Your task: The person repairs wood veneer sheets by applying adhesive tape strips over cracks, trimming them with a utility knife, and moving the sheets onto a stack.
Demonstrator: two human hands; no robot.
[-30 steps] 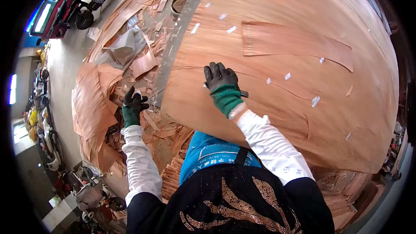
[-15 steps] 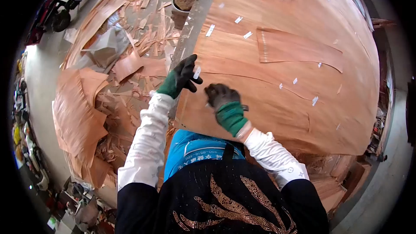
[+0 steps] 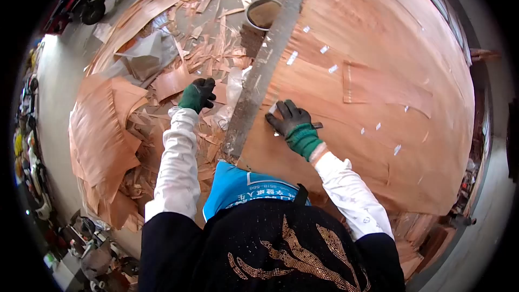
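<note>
My right hand (image 3: 292, 120), in a dark glove with a green cuff, rests on a large reddish-brown veneer sheet (image 3: 330, 146) near its left edge. A short dark tool end (image 3: 317, 125) sticks out from under the palm; the rest of the tool is hidden. At the fingertips lies a small white tape piece (image 3: 273, 108). My left hand (image 3: 199, 94), gloved alike, hovers left of the sheet above scraps, its fingers loosely bent and apart with nothing visible in them. A narrower veneer strip (image 3: 378, 87) and several white tape pieces lie on the sheet.
A grey table edge (image 3: 259, 75) runs along the sheet's left side. Beyond it stand a round bucket (image 3: 264, 14), veneer scraps (image 3: 216, 48), crumpled plastic (image 3: 143, 54) and a stack of bent veneer (image 3: 100, 135). Parked vehicles are at the far upper left.
My left hand reached over to the sheet's edge with white tape on it, then drew back left over the scraps. My right hand's fingers have spread on the sheet beside a tape piece.
</note>
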